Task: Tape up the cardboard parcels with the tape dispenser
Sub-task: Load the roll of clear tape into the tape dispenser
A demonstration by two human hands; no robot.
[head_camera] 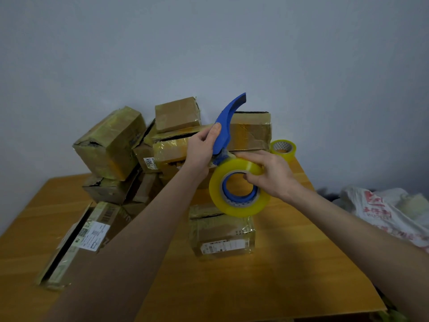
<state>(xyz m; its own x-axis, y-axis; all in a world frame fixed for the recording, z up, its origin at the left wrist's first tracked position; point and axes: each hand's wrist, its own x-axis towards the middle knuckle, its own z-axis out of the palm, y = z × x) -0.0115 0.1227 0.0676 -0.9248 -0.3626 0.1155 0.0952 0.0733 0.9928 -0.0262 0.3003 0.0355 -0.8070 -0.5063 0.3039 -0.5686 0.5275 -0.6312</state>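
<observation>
I hold a blue tape dispenser [226, 126] up above the table, its curved handle pointing upward. My left hand [202, 149] grips the handle. A yellow-tinted tape roll [236, 198] sits on the dispenser's blue hub, and my right hand [267, 173] grips the roll, thumb on its outer face and fingers hooked into the hub. Below the roll a small taped cardboard parcel [221, 233] with a white label lies on the wooden table [278, 263]. A flat long parcel [81, 238] lies at the left.
Several taped cardboard boxes [111, 142] are piled against the grey wall at the back. A spare tape roll [283, 148] stands at the table's back right. A white plastic bag [380, 210] with red print lies beyond the right edge.
</observation>
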